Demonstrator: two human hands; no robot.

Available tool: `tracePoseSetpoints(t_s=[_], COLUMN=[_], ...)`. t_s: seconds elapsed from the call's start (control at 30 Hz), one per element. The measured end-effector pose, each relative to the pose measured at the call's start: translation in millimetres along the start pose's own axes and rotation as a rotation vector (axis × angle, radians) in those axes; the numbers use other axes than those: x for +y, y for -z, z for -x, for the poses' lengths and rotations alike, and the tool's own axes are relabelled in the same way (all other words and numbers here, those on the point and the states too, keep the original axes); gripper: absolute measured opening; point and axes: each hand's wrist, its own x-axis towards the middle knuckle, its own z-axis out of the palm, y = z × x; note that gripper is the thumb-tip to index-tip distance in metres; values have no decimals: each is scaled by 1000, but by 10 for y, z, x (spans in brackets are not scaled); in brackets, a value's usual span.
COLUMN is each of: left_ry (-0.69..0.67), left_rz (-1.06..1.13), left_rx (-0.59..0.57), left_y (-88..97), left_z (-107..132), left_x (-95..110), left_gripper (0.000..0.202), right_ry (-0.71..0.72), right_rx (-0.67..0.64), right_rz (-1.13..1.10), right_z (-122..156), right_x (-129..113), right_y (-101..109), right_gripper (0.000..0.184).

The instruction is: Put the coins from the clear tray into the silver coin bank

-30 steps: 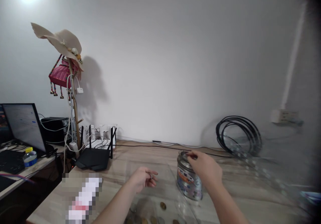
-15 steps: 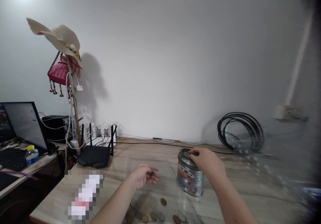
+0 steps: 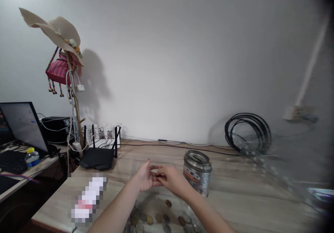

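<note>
My left hand [image 3: 146, 176] is palm up with fingers curled above a clear tray [image 3: 133, 165]. My right hand [image 3: 171, 179] meets it, thumb and fingers pinched against the left fingertips. A small coin was visible in the left fingers a moment ago; the touching fingers now mostly hide it, and what the right fingers pinch cannot be made out. Gold and silver coins [image 3: 159, 218] lie scattered in the tray below. Just right of the hands, a round metal tin [image 3: 195, 177] stands upright, a dark slot in its lid [image 3: 197, 157].
A black router [image 3: 97, 158] stands at the back left, near a pole bearing a hat [image 3: 64, 31] and pink bag. A blurred-out item [image 3: 87, 200] lies front left. Coiled black cable [image 3: 247, 133] leans against the wall at right. A bottle [image 3: 32, 157] and laptop are far left.
My right hand has left the tin's lid and moved left to meet my left hand. The lid's slot is now uncovered. The view has shifted slightly.
</note>
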Motion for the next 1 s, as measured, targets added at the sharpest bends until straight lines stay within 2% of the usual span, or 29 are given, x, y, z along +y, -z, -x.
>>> tracePoseSetpoints(t_s=[0.07, 0.13, 0.23, 0.3, 0.33, 0.4, 0.47, 0.53, 0.63, 0.7, 0.87, 1.0], left_ry=[16, 18, -1, -13, -17, -36, -56, -11, 120, 143, 84, 82], left_rz=[-19, -55, -129, -185, -217, -307, -434, -539, -594, -606, -642, -666], left_rx=[-13, -37, -37, 8, 41, 116, 176, 148, -9, -58, 14, 29], left_y=[-13, -43, -87, -94, -91, -82, -82, -97, -128, -140, -148, -145], left_z=[10, 36, 74, 82, 79, 71, 68, 79, 108, 123, 135, 125], left_x=[0, 5, 19, 16, 9, -19, -53, -81, -94, -89, -77, -85], left_gripper=[49, 51, 52, 50, 47, 41, 35, 32, 34, 35, 35, 36], right_ry=[-10, -29, -177, -368, -474, -652, -733, -737, -684, -633, -593, -573], right_rx=[-17, 34, 331, 512, 544, 504, 432, 398, 419, 449, 472, 452], right_rz=[10, 32, 127, 224, 261, 281, 239, 188, 129, 105, 117, 194], right_z=[-4, 4, 55, 111, 139, 183, 203, 200, 178, 165, 151, 171], right_x=[42, 105, 253, 386, 456, 584, 681, 751, 835, 892, 1008, 989], right_y=[-1, 75, 323, 521, 609, 733, 783, 779, 739, 716, 705, 755], right_gripper=[19, 22, 28, 30, 30, 29, 27, 26, 25, 24, 23, 24])
